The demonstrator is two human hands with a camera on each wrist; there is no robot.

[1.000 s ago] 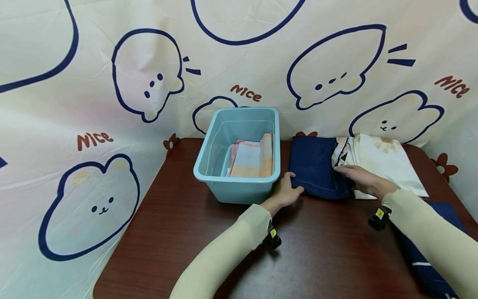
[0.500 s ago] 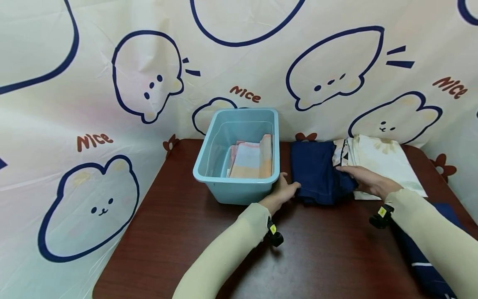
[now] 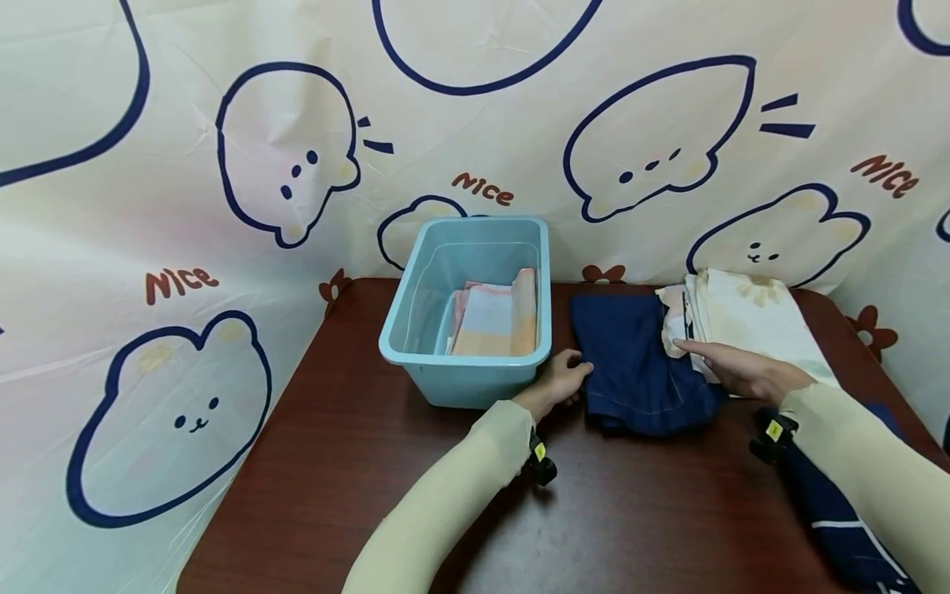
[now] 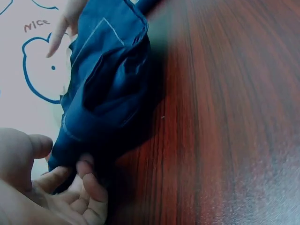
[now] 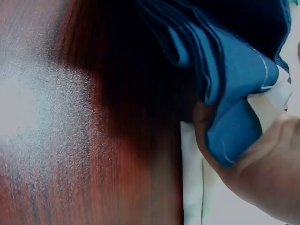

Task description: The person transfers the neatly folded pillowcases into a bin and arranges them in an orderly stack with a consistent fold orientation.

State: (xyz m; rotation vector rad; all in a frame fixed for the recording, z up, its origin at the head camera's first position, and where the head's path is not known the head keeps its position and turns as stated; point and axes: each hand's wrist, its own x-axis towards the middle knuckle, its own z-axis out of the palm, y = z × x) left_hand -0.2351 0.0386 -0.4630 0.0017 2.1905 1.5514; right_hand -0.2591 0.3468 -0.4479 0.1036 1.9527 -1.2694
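A folded navy cloth (image 3: 641, 363) with pale stitching lies on the table, its near edge loosely bunched. My right hand (image 3: 750, 373) holds its right side; in the right wrist view the cloth's layered edge (image 5: 234, 84) sits between thumb and fingers. At the left edge, my left hand (image 3: 555, 379) touches the cloth, thumb apart and fingers loosely bent in the left wrist view. Behind the right hand lies a folded cream cloth (image 3: 757, 322), with a pale patterned cloth (image 3: 673, 318) between it and the navy one.
A light-blue plastic bin (image 3: 467, 371) stands left of my left hand, with folded checked cloth (image 3: 486, 322) inside. Another navy cloth with white lines (image 3: 839, 511) lies under my right forearm. A printed curtain (image 3: 416, 124) hangs behind the brown table (image 3: 312, 462).
The navy cloth has come toward me and its near part has sagged and spread. My right hand has shifted slightly nearer and right with it; the left hand stays by its left edge.
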